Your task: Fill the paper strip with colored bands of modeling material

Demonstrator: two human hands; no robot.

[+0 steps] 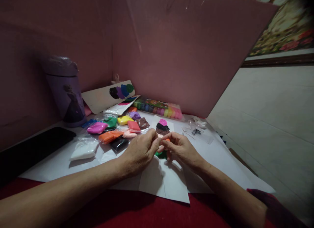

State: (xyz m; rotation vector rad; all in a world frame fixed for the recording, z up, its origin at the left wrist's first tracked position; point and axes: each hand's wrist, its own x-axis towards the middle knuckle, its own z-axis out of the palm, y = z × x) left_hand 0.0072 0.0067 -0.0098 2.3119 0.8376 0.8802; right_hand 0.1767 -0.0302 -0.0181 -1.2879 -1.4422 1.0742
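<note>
My left hand (140, 150) and my right hand (184, 149) meet over a white paper strip (169, 184). Their thumbs and fingers are pinched together at the tips; whatever they hold there is too small or hidden to make out. A bit of orange clay (167, 140) shows by my right fingertips, and I cannot tell whether it is held or lies on the strip. Bumpy patches of pink clay (163, 122), black clay (162, 127) and brown clay (163, 132) sit on the strip beyond my hands. Green clay (161, 154) shows beneath my fingers, partly covered.
Several bagged clay packets (111, 136) lie to the left, near a purple tumbler (65, 90) and a black flat object (36, 149). Behind are a card with colour patches (98, 99) and a clear clay box (159, 108). Plastic bags (198, 131) lie right.
</note>
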